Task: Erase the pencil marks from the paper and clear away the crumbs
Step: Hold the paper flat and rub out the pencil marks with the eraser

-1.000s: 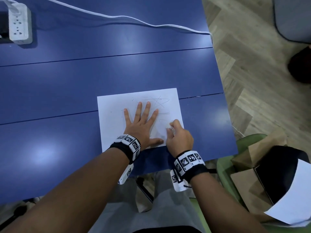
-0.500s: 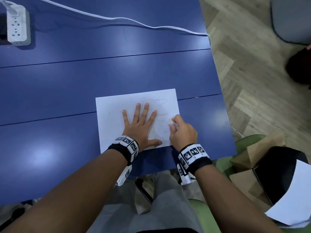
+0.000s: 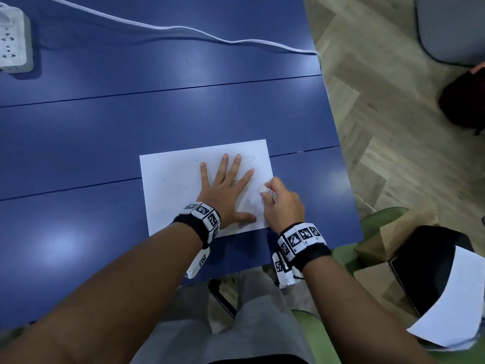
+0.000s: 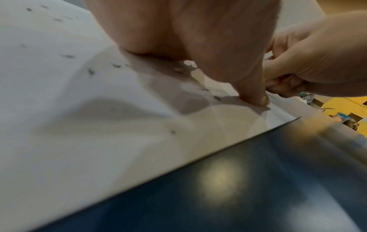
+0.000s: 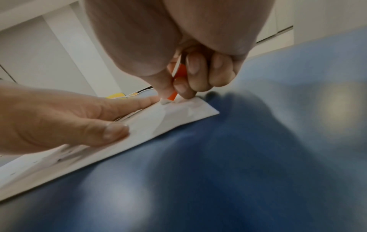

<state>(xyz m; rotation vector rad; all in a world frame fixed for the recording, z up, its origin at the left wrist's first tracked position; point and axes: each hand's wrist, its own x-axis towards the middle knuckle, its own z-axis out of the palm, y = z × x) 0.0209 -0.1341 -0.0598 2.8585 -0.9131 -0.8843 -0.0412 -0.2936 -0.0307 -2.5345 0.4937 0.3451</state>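
Note:
A white sheet of paper (image 3: 170, 195) lies on the blue table (image 3: 131, 122) near its front edge, with faint pencil lines (image 3: 246, 160) by its far right part. My left hand (image 3: 225, 190) lies flat on the paper, fingers spread, pressing it down. My right hand (image 3: 280, 203) pinches a white eraser (image 3: 262, 189) in an orange sleeve (image 5: 172, 95), its tip on the paper close to the right edge. Dark eraser crumbs (image 4: 67, 56) are scattered over the sheet. In the left wrist view my left thumb (image 4: 256, 92) presses the paper near its front edge.
A white power strip (image 3: 13, 43) sits at the far left of the table, and its white cable (image 3: 183, 30) runs across the back to the right edge. Beside my right arm stands a green chair (image 3: 349, 256) with brown paper bags, a black item and white paper.
My right hand has moved with the eraser from the paper's lower right up and to the right, toward the right edge. The pencil scribble looks fainter. My left hand stays pressed flat.

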